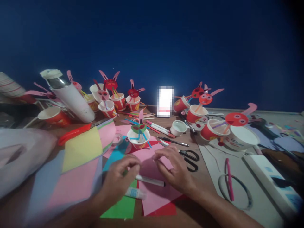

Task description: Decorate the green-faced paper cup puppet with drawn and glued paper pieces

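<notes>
- White marker: four o'clock from the left fingers, six o'clock from the right fingers.
- Both sets of fingers: curled; cannot tell whether they grip anything.

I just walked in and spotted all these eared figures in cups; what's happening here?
A person's left hand and right hand are over the pink paper, fingers curled; whether either holds something small can't be made out. A white marker and a tube lie near the left hand. Just beyond the hands is a cup with a green-faced figure. Black-handled scissors lie beside the right hand.
</notes>
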`<act>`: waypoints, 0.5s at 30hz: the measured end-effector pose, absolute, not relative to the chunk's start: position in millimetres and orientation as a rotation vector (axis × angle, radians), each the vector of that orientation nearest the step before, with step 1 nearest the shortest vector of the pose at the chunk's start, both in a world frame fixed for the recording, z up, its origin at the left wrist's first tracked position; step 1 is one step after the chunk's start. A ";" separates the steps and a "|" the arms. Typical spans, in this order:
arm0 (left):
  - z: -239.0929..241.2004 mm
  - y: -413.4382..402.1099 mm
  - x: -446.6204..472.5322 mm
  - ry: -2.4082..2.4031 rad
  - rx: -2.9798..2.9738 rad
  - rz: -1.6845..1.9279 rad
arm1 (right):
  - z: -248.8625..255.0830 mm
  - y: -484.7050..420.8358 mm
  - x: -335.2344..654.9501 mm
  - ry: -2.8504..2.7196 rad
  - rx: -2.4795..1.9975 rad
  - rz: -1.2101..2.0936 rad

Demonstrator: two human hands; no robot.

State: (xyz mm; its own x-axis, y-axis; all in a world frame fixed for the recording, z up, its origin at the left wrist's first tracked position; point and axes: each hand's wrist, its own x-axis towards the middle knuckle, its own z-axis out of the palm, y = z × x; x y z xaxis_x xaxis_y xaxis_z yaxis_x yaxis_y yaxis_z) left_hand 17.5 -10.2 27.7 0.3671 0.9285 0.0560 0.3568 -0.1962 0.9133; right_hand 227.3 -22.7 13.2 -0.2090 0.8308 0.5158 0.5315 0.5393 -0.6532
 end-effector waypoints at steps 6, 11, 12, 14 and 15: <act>12.8 -4.9 44.6 1.100 1.228 0.767 | 7.7 -27.7 215.0 -1.753 -1.241 0.581; 4.6 -5.3 46.3 1.067 1.375 0.892 | 1.7 -26.1 207.7 -1.650 -1.362 0.732; 3.9 -5.6 46.3 1.082 1.434 0.933 | 0.9 -25.4 206.3 -1.653 -1.360 0.726; 3.5 -5.2 46.2 1.104 1.559 1.010 | 0.0 -24.1 204.3 -1.676 -1.340 0.710; 3.8 -4.6 45.9 1.106 1.618 1.044 | 0.0 -23.4 203.8 -1.691 -1.326 0.706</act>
